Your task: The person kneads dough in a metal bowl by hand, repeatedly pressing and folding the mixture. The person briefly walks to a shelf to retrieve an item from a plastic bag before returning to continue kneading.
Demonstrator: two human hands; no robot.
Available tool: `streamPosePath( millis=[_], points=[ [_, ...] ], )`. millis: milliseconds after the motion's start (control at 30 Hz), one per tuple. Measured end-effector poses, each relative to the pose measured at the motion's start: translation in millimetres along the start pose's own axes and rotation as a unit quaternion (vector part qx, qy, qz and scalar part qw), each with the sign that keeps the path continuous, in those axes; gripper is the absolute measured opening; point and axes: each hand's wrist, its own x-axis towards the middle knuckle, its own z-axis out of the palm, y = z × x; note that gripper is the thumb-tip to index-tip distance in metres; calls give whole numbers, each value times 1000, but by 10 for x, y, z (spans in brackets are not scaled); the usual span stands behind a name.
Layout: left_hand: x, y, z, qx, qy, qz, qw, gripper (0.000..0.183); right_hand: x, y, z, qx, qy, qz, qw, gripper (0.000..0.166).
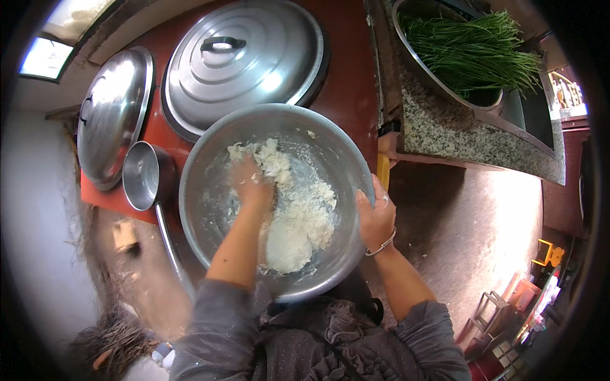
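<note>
A wide metal bowl (205,200) is right in front of my body, its near rim close to my apron. Inside lies a mass of shaggy white dough and flour (307,216), with a smoother lump (287,245) at the near side. My left hand (250,183) is down in the bowl against the crumbly dough at the far left. Motion blurs it, and its fingers are partly hidden. Dough sticks to its skin. With my right hand (379,212) I grip the bowl's right rim, thumb on the inner side; that wrist wears a bracelet.
Beyond the bowl, a large lidded pan (248,76) and a smaller metal lid (116,119) sit on a red stove top (350,95). A long-handled metal ladle (143,176) is at left. Green stalks (469,52) fill a basin on the granite counter (443,128). Dry twigs (116,333) lie lower left.
</note>
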Motion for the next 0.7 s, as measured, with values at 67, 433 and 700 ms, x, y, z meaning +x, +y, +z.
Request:
streamPosePath(
  millis=[67,433,700],
  points=[
    [-93,122,217,-52,35,77,995,62,10,-23,49,-2,4,-22,1000,34],
    [-299,110,-371,42,-140,182,973,47,-6,29,58,70,14,21,997,34],
    [-669,527,-42,-11,-178,293,939,42,0,0,58,21,9,14,1000,35]
  ],
)
